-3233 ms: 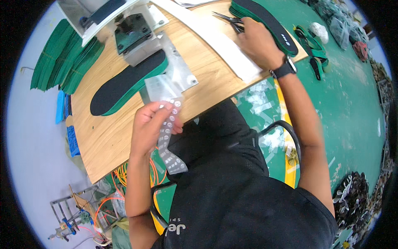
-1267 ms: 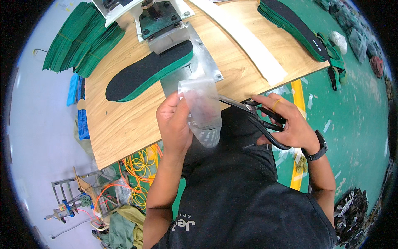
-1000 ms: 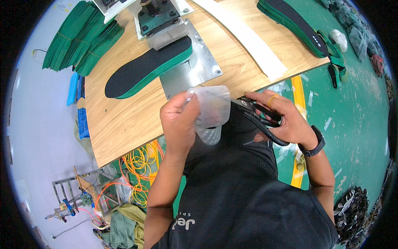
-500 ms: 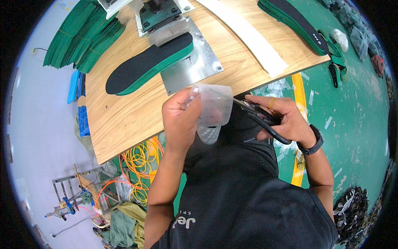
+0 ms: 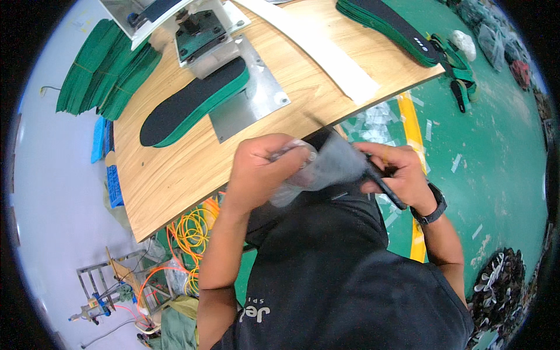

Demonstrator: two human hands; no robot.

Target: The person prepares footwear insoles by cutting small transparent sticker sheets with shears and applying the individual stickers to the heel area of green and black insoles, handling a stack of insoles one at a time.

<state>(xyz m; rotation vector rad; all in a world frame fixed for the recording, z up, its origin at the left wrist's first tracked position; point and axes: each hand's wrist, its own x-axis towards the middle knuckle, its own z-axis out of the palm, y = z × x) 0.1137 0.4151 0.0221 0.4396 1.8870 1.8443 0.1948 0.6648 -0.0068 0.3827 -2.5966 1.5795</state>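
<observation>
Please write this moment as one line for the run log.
left hand: grips translucent film | right hand: holds black-handled scissors | insoles: on table

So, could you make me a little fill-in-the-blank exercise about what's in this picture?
1. The left hand grips see-through film, and the right hand holds black-handled ____.
2. The dark watch is worn on the ____ wrist.
3. The insole overlapping the metal plate has a black top and a ____ side edge.
4. The painted floor stripe is ____.

Missing words: scissors; right; green; yellow.
</observation>
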